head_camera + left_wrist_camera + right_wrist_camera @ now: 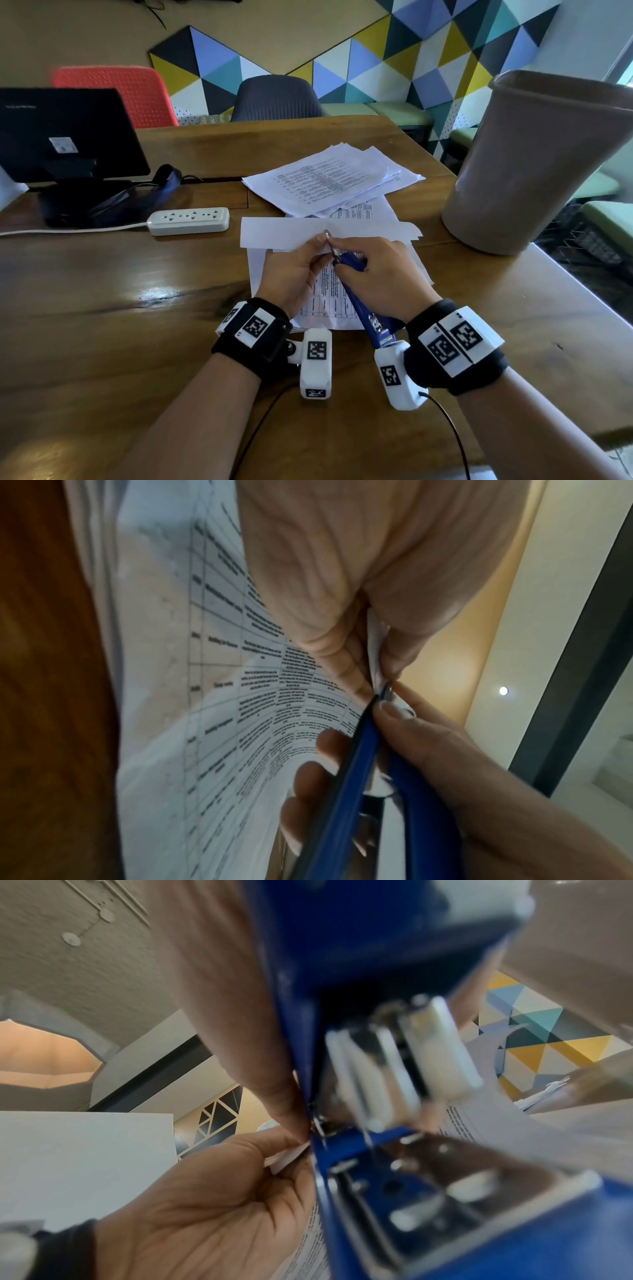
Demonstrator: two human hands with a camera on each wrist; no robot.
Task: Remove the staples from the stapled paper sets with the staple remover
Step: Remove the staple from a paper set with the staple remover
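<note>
Head view: blue, metal-tipped staple remover (352, 274).

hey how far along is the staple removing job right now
Looks done: a loose fanned pile of sheets lies at the back of the table.
In hand: the left hand pinches the folded-over paper set; the right hand works the blue staple remover tip at its edge.
Left: this staple; I can't tell about further sets.

The left hand (359, 588) pinches the curled edge of a printed paper set (240, 696). Just below that pinch, the right hand (445, 777) grips a blue staple remover (352, 777), its metal tip touching the paper's edge
</note>
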